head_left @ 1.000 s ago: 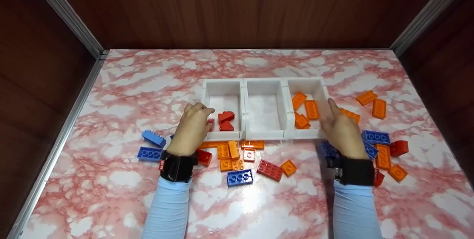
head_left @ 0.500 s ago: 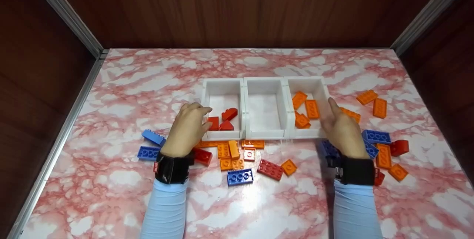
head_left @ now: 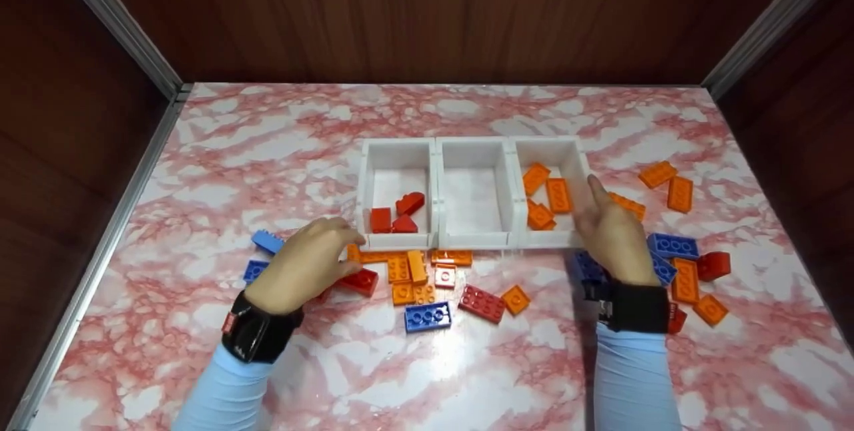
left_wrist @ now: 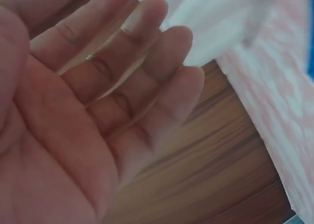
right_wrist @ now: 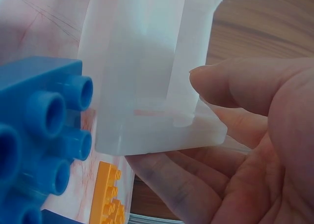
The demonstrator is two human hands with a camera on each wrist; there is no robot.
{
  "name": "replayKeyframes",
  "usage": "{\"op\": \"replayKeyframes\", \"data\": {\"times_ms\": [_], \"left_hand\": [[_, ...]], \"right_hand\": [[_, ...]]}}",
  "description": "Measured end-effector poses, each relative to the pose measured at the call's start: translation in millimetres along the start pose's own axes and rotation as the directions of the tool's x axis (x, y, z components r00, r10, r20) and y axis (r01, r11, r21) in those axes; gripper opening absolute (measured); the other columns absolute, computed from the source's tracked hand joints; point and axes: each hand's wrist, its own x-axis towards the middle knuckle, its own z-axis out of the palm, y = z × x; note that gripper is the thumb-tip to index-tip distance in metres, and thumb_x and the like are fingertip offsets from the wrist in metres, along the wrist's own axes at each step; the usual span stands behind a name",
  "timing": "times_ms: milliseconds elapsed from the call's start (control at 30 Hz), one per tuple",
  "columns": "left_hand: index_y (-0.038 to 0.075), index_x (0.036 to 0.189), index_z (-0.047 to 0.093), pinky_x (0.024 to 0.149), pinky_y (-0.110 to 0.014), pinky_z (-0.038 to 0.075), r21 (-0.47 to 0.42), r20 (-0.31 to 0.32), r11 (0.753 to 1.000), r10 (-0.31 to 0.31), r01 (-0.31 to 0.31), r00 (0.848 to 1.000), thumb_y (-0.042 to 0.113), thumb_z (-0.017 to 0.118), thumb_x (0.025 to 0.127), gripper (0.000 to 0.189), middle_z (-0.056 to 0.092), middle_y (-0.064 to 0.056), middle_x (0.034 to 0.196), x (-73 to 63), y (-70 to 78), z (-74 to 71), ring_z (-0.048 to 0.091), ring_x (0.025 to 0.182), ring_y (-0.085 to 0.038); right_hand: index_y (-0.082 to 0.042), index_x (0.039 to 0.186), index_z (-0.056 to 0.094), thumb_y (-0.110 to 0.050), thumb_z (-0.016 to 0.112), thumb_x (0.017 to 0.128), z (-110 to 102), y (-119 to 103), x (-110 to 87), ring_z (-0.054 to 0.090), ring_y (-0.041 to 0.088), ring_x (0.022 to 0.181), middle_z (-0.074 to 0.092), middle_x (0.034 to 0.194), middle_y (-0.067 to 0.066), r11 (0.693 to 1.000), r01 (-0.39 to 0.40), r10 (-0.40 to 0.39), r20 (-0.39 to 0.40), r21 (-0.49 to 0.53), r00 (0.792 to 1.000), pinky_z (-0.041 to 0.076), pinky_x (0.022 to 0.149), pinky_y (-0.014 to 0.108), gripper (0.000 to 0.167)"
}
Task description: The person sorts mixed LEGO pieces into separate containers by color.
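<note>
In the head view my left hand [head_left: 307, 261] hovers at the front left corner of the left white bin [head_left: 397, 241], fingertips just over a red brick [head_left: 360, 281] on the table. The left wrist view shows the palm [left_wrist: 54, 130] bare and the fingers loosely extended. Several red bricks [head_left: 381, 220] lie in the left bin. My right hand [head_left: 617, 244] grips the front right corner of the right bin [head_left: 547, 239], which contains several orange bricks [head_left: 558, 195]. Seen from the right wrist, the thumb lies over the bin's rim [right_wrist: 198, 81] and the other fingers beneath its corner.
The middle bin [head_left: 475, 240] adjoins both others. In front lie orange bricks [head_left: 417, 267], a blue brick [head_left: 428, 317] and a dark red brick [head_left: 482, 303]. Blue [head_left: 672, 245], orange and red bricks surround the right wrist. Light blue bricks [head_left: 268, 241] sit partly behind the left hand.
My left hand has left the left bin, moving left and toward me; a red brick formerly by its fingers lies in that bin. One red piece there has shifted. The right hand stays put.
</note>
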Motion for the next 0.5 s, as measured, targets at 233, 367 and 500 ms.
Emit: {"op": "replayKeyframes", "data": {"times_ms": [233,367,500], "left_hand": [[0.003,0.117,0.071,0.090,-0.046,0.049,0.146,0.029,0.986,0.074,-0.077,0.997,0.012,0.086,0.076,0.045,0.065,-0.013,0.113,-13.4,-11.9,27.5,0.059,0.102,-0.032],[0.003,0.113,0.072,0.088,-0.047,0.048,0.206,0.044,0.975,0.077,-0.085,0.996,0.013,0.087,0.076,0.041,0.065,-0.012,0.107,-12.7,-13.7,40.3,0.059,0.098,-0.032],[0.005,0.109,0.074,0.088,-0.049,0.048,0.241,0.041,0.967,0.070,-0.077,0.997,0.010,0.086,0.077,0.035,0.065,-0.012,0.106,-11.6,-13.0,45.8,0.058,0.098,-0.031]], "right_hand": [[-0.001,0.155,0.026,-0.010,0.057,0.098,0.2,0.3,0.4,0.040,0.019,0.044,0.042,0.055,0.004,1.000,-0.009,0.009,0.009,-0.003,1.000,0.036,0.046,0.034,0.065],[-0.002,0.156,0.024,-0.010,0.055,0.099,0.1,0.4,0.5,0.040,0.019,0.044,0.041,0.055,0.004,1.000,-0.018,0.018,0.024,0.004,1.000,0.037,0.045,0.034,0.065],[-0.002,0.156,0.025,-0.010,0.056,0.099,0.3,-0.3,0.0,0.041,0.019,0.045,0.042,0.055,0.005,1.000,-0.007,0.007,0.013,0.006,1.000,0.037,0.046,0.034,0.066]]}}
